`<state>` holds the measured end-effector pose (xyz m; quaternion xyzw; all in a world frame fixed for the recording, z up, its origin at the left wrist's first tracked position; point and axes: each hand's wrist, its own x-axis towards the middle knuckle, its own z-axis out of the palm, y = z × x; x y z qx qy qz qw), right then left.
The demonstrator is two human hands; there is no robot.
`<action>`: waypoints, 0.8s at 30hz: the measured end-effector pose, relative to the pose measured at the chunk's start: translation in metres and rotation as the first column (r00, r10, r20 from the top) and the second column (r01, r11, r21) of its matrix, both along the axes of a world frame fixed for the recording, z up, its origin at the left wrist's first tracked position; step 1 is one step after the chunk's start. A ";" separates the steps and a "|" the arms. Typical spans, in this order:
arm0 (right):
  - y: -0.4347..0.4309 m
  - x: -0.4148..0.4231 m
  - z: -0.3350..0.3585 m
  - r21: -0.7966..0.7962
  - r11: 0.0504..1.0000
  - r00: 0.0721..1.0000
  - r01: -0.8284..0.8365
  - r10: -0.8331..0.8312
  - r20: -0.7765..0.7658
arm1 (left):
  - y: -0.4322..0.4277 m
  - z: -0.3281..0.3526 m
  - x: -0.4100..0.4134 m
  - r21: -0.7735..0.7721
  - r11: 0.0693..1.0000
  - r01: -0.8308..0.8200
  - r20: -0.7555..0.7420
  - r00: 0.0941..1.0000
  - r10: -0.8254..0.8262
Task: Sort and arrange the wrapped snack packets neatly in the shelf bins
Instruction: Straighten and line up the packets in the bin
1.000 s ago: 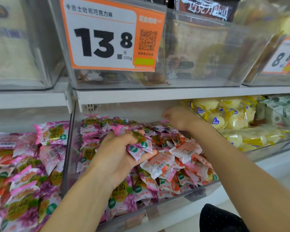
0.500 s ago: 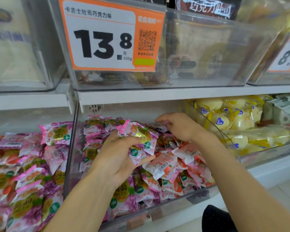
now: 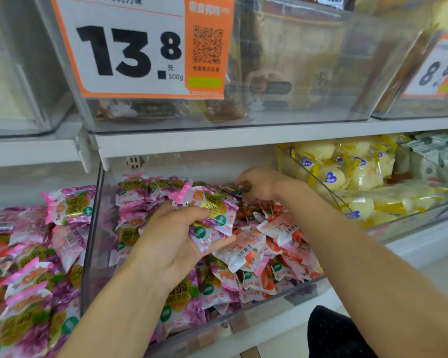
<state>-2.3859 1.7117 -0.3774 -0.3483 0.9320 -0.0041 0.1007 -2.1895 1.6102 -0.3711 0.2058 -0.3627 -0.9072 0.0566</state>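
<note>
A clear middle bin (image 3: 91,244) holds a mixed heap: purple grape snack packets (image 3: 140,192) on its left and red strawberry packets (image 3: 246,249) on its right. My left hand (image 3: 171,241) is over the heap, shut on a small bunch of purple packets (image 3: 212,215). At the back of the same bin my right hand (image 3: 261,184) pinches a packet (image 3: 233,189) lying on the heap; its fingertips hide most of it.
The bin to the left (image 3: 23,254) is full of purple and some red packets. A bin of yellow wrapped buns (image 3: 347,182) sits right of my right forearm. The upper shelf edge (image 3: 217,140) and a 13.8 price tag (image 3: 140,47) hang just above.
My right hand has come forward from the bin's back right corner and closed its fingers on a packet. My left hand keeps its bunch, lifted slightly. The camera has moved closer.
</note>
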 end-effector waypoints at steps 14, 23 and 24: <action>0.018 0.070 0.027 -0.720 0.684 0.984 0.120 0.016 0.180 | 0.007 0.007 0.006 -0.094 0.995 -0.021 -0.055 0.998 0.016; 0.031 0.119 0.026 -0.721 0.569 0.713 0.397 0.303 0.632 | 0.009 0.004 0.003 -0.105 0.992 -0.075 -0.207 0.977 0.052; 0.029 0.117 0.023 -0.717 0.566 0.726 0.408 0.276 0.630 | 0.009 0.005 0.003 -0.106 0.992 -0.072 -0.188 0.981 0.052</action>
